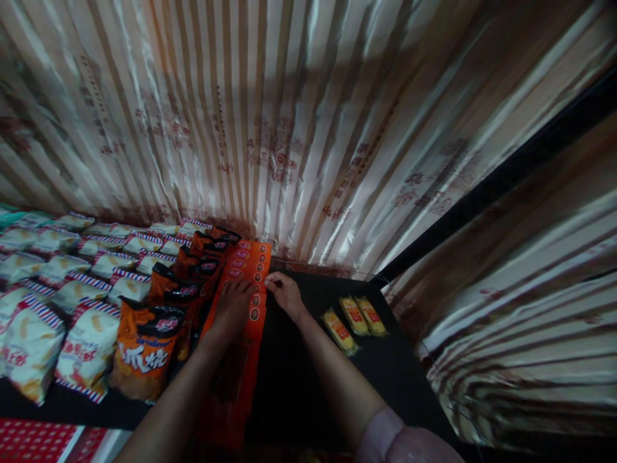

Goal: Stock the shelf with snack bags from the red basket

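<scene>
A row of flat orange packets [260, 249] with round and oval labels runs front to back over the dark table, each overlapping another. My left hand [234, 307] rests on top of them with its fingers stretched forward. At the row's right edge, my right hand [286, 294] has thumb and forefinger bent together in a pinch on the edge of an orange packet. The fingertips are small and dim there. Left of the row stand puffy orange-and-black snack bags [144, 350], partly covered by my left forearm.
Several white snack bags [89, 341] with striped edges fill the left side. Three yellow wrapped snacks [340, 331] lie on the black tabletop [299, 379] to the right. A pleated curtain [289, 128] hangs behind, with a dark pole [463, 199] slanting at right. A red perforated surface [36, 442] shows at lower left.
</scene>
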Demonstrator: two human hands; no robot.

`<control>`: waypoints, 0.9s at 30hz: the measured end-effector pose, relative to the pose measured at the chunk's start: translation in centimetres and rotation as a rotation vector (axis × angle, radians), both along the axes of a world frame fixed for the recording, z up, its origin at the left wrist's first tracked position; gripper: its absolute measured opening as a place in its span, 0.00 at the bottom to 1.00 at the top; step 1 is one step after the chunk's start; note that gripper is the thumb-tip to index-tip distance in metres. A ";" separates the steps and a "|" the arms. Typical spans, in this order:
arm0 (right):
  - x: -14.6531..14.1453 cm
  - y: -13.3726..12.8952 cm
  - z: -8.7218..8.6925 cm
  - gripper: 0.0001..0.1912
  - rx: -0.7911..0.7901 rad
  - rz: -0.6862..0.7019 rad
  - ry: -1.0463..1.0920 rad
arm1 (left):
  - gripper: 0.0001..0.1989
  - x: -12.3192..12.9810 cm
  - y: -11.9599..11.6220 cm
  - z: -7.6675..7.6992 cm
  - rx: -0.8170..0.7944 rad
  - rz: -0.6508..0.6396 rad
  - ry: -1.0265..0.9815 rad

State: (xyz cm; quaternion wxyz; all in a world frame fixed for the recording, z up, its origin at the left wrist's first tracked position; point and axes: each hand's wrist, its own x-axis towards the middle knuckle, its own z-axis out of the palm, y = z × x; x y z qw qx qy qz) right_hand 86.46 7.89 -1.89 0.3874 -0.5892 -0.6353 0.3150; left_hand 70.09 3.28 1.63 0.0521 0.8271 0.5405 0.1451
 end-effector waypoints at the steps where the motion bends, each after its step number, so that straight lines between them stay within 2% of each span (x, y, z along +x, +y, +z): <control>1: 0.2 -0.2 0.0 0.05 0.013 -0.004 0.019 | 0.21 0.0 0.1 0.0 0.000 0.004 0.001; 11: 0.2 -3.2 0.4 0.07 -0.026 0.050 -0.077 | 0.20 -0.1 0.3 0.1 -0.048 -0.009 -0.031; 18: -0.3 -3.3 0.9 0.04 -0.119 0.005 -0.054 | 0.20 -0.2 0.4 0.4 -0.071 -0.011 -0.039; 27: -0.4 -3.0 0.7 0.05 -0.120 0.027 -0.035 | 0.23 -0.2 0.4 0.4 -0.087 -0.004 -0.056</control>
